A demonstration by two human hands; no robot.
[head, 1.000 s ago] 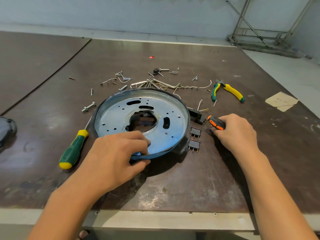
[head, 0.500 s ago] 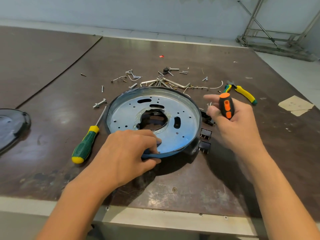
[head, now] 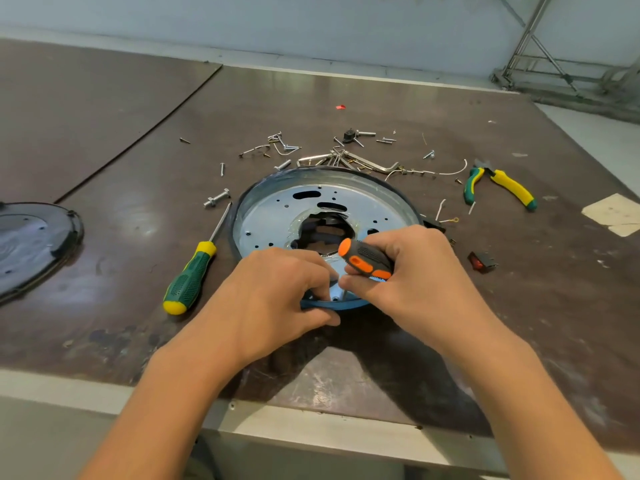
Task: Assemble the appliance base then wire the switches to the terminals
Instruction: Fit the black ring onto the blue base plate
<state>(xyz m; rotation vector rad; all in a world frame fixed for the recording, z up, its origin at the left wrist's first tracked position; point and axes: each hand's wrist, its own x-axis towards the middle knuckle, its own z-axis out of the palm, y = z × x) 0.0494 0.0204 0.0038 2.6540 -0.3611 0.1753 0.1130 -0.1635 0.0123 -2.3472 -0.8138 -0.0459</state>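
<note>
A round appliance base (head: 277,216), a silver metal plate with holes inside a dark rim, lies in the middle of the table. My left hand (head: 277,292) grips its near rim, thumb under the edge and fingers on top. My right hand (head: 412,271) holds a short screwdriver with an orange and black handle (head: 363,259), its tip down at the plate near the front rim, right beside my left fingers. A black rocker switch with a red button (head: 481,262) lies to the right of the base. Another black part (head: 434,225) peeks out behind my right hand.
A green and yellow screwdriver (head: 190,278) lies left of the base. Green and yellow pliers (head: 498,183) lie at the right. Loose screws, bolts and wire bits (head: 332,157) are scattered behind the base. A dark cover (head: 31,244) sits at the far left. A paper scrap (head: 613,213) lies far right.
My right hand lifted the orange screwdriver from the table at the right and brought it left and down to the front rim of the base. My left hand stayed on the rim.
</note>
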